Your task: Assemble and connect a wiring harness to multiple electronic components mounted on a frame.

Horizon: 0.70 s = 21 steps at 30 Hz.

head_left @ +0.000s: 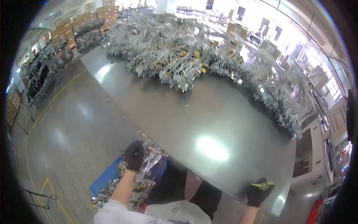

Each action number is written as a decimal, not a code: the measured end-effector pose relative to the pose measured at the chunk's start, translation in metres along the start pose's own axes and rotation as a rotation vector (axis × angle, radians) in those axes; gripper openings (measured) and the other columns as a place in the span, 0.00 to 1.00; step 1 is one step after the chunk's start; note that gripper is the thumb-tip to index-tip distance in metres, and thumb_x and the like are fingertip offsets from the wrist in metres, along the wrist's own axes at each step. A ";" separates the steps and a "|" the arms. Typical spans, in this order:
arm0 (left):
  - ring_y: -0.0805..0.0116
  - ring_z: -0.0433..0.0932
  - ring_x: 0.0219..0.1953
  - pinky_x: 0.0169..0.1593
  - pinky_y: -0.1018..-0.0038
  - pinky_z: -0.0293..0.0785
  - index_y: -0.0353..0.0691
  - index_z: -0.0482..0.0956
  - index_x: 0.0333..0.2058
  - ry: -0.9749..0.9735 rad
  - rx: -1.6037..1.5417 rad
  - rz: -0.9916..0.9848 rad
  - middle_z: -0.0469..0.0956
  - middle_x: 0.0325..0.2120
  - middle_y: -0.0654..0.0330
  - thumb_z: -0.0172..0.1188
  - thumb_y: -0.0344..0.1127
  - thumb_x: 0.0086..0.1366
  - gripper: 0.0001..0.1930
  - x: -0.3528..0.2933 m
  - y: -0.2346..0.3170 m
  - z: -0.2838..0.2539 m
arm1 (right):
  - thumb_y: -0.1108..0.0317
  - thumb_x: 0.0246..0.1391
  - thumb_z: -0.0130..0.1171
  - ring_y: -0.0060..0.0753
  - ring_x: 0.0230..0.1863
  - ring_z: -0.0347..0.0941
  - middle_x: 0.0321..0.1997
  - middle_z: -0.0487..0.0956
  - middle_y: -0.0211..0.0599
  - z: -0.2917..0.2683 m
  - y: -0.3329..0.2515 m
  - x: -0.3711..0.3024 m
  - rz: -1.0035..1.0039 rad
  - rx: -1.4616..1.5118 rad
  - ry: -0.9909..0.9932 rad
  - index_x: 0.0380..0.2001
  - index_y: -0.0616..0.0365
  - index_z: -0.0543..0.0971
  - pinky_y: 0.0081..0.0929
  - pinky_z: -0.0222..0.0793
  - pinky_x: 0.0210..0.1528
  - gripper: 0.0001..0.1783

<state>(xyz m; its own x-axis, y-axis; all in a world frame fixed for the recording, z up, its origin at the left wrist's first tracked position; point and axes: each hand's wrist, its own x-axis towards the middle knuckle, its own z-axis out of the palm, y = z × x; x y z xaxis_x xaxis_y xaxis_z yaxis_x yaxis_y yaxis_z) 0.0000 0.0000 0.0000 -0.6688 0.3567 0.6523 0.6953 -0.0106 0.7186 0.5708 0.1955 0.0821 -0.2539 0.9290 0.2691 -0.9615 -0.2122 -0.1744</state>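
My left hand (pixel 134 155), in a dark glove, is closed at a bundle of silvery cables (pixel 152 155) by the table's near edge. Its fingertips are partly hidden. Beneath it is a blue bin (pixel 104 175) heaped with more cables that have small yellow and metallic ends. On the right, my other gloved hand, the right hand (pixel 259 196), rests low over the near right part of the metal table (pixel 179 119). Its fingers are closed round a slim yellow object (pixel 263 185), too small to tell its kind.
A long heap of cable bundles (pixel 167 48) lines the table's far side and bends round to the right. More cables hang on a rack (pixel 44 71) at the left. Stacked cartons (pixel 63 33) stand behind. A pale machine (pixel 311 156) stands beyond the table's right end.
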 end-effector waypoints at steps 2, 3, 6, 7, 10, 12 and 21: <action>0.61 0.84 0.41 0.47 0.66 0.78 0.39 0.83 0.45 -0.105 0.125 0.101 0.84 0.39 0.54 0.61 0.30 0.63 0.12 0.049 0.010 0.010 | 0.53 0.62 0.61 0.12 0.18 0.55 0.17 0.59 0.14 0.029 0.039 0.005 -0.282 -0.293 0.542 0.21 0.46 0.66 0.11 0.57 0.24 0.20; 0.61 0.84 0.40 0.46 0.67 0.78 0.39 0.83 0.44 -0.174 0.118 0.017 0.84 0.39 0.54 0.61 0.30 0.63 0.11 0.051 0.033 -0.043 | 0.52 0.62 0.60 0.14 0.19 0.57 0.19 0.62 0.18 0.000 -0.007 -0.075 -0.148 -0.055 0.172 0.22 0.47 0.67 0.13 0.59 0.25 0.20; 0.60 0.84 0.38 0.45 0.67 0.79 0.39 0.81 0.46 -0.245 -0.055 -0.002 0.83 0.37 0.53 0.62 0.32 0.62 0.13 0.113 0.073 0.000 | 0.51 0.63 0.59 0.15 0.21 0.58 0.22 0.63 0.21 0.008 -0.018 -0.084 -0.247 -0.125 0.140 0.23 0.48 0.66 0.14 0.60 0.26 0.20; 0.59 0.84 0.39 0.45 0.67 0.79 0.40 0.80 0.48 -0.315 0.062 0.085 0.83 0.38 0.52 0.62 0.34 0.62 0.15 0.133 0.074 0.009 | 0.50 0.63 0.59 0.16 0.22 0.60 0.23 0.65 0.23 0.053 0.013 -0.077 -0.406 -0.234 0.459 0.26 0.50 0.69 0.14 0.62 0.28 0.19; 0.57 0.83 0.40 0.48 0.64 0.78 0.41 0.78 0.53 -0.527 0.291 0.306 0.82 0.41 0.52 0.62 0.40 0.63 0.20 0.197 0.086 0.059 | 0.49 0.55 0.65 0.20 0.28 0.70 0.35 0.79 0.32 0.015 -0.052 -0.111 -0.240 -0.310 -0.017 0.33 0.57 0.77 0.12 0.69 0.34 0.20; 0.54 0.83 0.41 0.50 0.62 0.77 0.41 0.78 0.53 -0.397 0.289 0.455 0.83 0.42 0.53 0.62 0.43 0.62 0.22 0.241 0.072 0.094 | 0.50 0.46 0.72 0.20 0.29 0.73 0.37 0.84 0.36 0.037 -0.044 -0.124 -0.350 -0.335 0.148 0.28 0.56 0.79 0.13 0.72 0.36 0.20; 0.51 0.82 0.46 0.53 0.60 0.74 0.37 0.77 0.51 -0.141 -0.273 -0.171 0.83 0.42 0.45 0.63 0.49 0.59 0.27 0.364 0.086 0.306 | 0.43 0.48 0.70 0.21 0.37 0.74 0.48 0.81 0.31 0.031 -0.042 -0.139 -0.349 -0.135 0.177 0.54 0.56 0.77 0.29 0.74 0.46 0.36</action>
<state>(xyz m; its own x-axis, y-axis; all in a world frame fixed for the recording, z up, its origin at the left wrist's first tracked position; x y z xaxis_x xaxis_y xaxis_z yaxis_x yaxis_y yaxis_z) -0.1030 0.4148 0.2249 -0.7130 0.5004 0.4911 0.4678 -0.1822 0.8648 0.6428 0.0659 0.0813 0.1184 0.9785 0.1690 -0.9613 0.1556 -0.2274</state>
